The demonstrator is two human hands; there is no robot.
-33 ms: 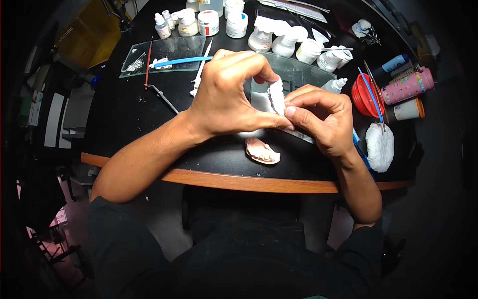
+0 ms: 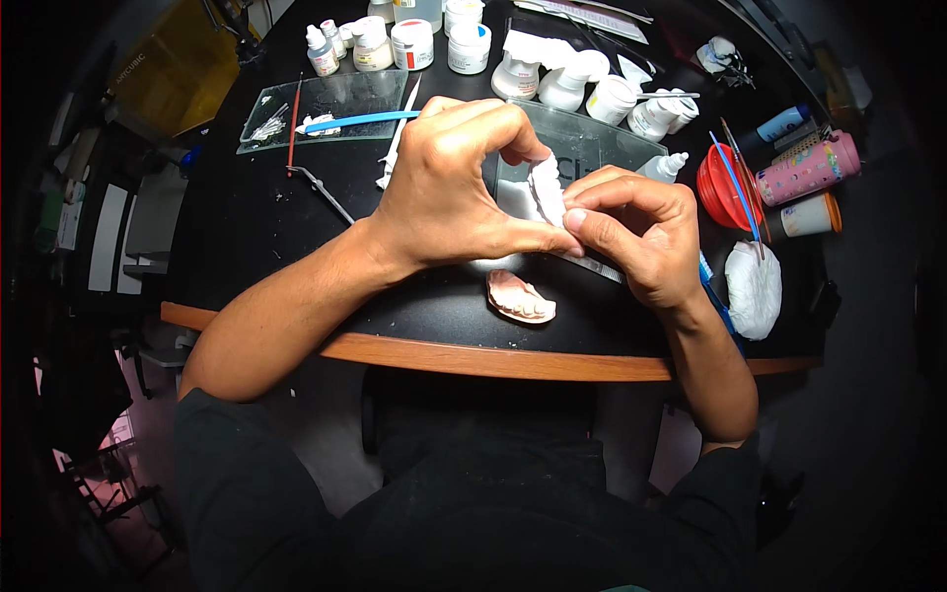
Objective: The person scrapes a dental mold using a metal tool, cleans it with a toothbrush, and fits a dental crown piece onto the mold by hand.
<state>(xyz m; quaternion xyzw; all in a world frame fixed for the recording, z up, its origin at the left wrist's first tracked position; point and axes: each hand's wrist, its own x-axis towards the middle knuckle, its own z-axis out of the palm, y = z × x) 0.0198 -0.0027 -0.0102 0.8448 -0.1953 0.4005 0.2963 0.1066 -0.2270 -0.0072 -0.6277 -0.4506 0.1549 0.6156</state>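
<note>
A white dental cast (image 2: 547,189) is held up over the middle of the table. My left hand (image 2: 444,183) grips it, fingertips at its upper end and thumb at its lower end, with a wide gap between palm and cast. At the cast's lower right side, my right hand (image 2: 636,222) pinches with thumb and forefinger; whether something small sits between those fingertips is hidden. Below both hands, a pale pink dental cast (image 2: 521,299) with a row of teeth lies on the black table (image 2: 434,306).
Behind my hands lie glass plates (image 2: 360,94) with a blue-handled tool (image 2: 365,120). White jars and bottles (image 2: 469,49) line the back. To the right are a red bowl (image 2: 725,187) holding brushes, a pink bottle (image 2: 809,168) and a white pad (image 2: 753,296). A wooden edge (image 2: 493,363) borders the front.
</note>
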